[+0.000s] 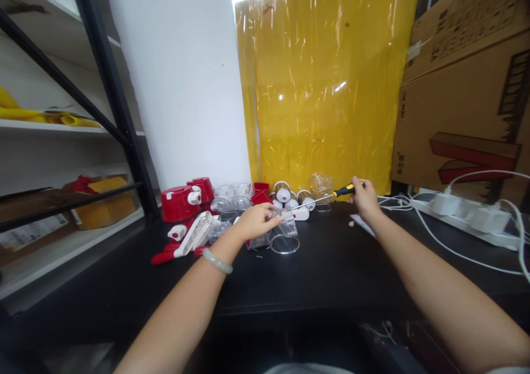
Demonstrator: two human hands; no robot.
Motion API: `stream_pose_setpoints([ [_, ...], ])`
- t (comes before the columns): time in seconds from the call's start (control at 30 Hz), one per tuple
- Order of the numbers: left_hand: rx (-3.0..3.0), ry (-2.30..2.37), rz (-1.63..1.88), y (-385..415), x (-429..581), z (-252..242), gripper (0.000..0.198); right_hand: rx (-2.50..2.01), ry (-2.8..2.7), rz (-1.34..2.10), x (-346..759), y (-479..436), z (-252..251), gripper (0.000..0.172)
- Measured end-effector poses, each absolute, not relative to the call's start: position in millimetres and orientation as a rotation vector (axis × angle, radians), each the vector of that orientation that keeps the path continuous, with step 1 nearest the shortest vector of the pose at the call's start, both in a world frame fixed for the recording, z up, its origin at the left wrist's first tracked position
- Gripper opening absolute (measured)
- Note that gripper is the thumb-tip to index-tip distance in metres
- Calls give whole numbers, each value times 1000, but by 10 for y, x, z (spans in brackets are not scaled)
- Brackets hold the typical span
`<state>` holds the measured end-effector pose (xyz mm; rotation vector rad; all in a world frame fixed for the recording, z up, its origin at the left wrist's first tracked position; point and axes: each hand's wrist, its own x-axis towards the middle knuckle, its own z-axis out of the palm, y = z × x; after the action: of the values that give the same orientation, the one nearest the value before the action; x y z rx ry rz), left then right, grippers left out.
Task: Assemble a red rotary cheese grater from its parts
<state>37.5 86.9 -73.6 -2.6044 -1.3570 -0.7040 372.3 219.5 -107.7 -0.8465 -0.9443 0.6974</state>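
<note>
My right hand (366, 198) is closed around the end of a screwdriver (344, 190) with a black and yellow handle. Its long metal shaft slants down leftward, and the tip reaches a clear plastic part beside my left fingers. With fingers bent around it, my left hand (257, 222) grips that clear plastic container (290, 228), whose round rim is low and toward me. Whether the tip touches a screw is too small to tell. Just behind lie a white piece with a red button (301, 213) and several white and silver cylinders (282, 192).
Red plastic housings (179, 204) and white and red handle parts (194, 236) lie left on the black table (331, 274). Clear cups (232, 196) stand at the back. On the right are a power strip with white adapters (488, 219), loose cables and a large cardboard box (459, 115).
</note>
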Motion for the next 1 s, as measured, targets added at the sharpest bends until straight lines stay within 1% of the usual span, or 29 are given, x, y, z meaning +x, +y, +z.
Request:
stream_pose_setpoints([
  [0.1, -2605, -1370, -718, 866, 378, -732, 49, -853, -929, 696, 3716, 2171, -1066, 33],
  [0.2, -2611, -1375, -720, 865, 378, -730, 49, -821, -889, 775, 3714, 2135, -1041, 20],
  [0.27, -2620, -1374, -725, 866, 377, -732, 50, -810, -876, 842, 3715, 2108, -1019, 16],
  [0.37, -2628, -1374, -735, 873, 372, -737, 49, -804, -866, 892, 3713, 2072, -984, 17],
  [0.5, -2622, -1383, -731, 880, 368, -742, 49, -815, -859, 867, 3696, 2070, -967, 17],
  [0.67, -2623, -1376, -720, 869, 373, -733, 50, -823, -924, 753, 3700, 2147, -1027, 37],
  [0.73, -2626, -1373, -719, 865, 375, -730, 50, -826, -956, 715, 3711, 2165, -1047, 41],
  [0.8, -2630, -1373, -716, 864, 376, -730, 50, -828, -951, 730, 3720, 2163, -1049, 39],
  [0.93, -2619, -1377, -710, 868, 375, -733, 50, -809, -913, 846, 3731, 2124, -1023, 24],
  [1.0, -2616, -1379, -713, 869, 374, -735, 50, -794, -912, 895, 3736, 2110, -1011, 20],
])
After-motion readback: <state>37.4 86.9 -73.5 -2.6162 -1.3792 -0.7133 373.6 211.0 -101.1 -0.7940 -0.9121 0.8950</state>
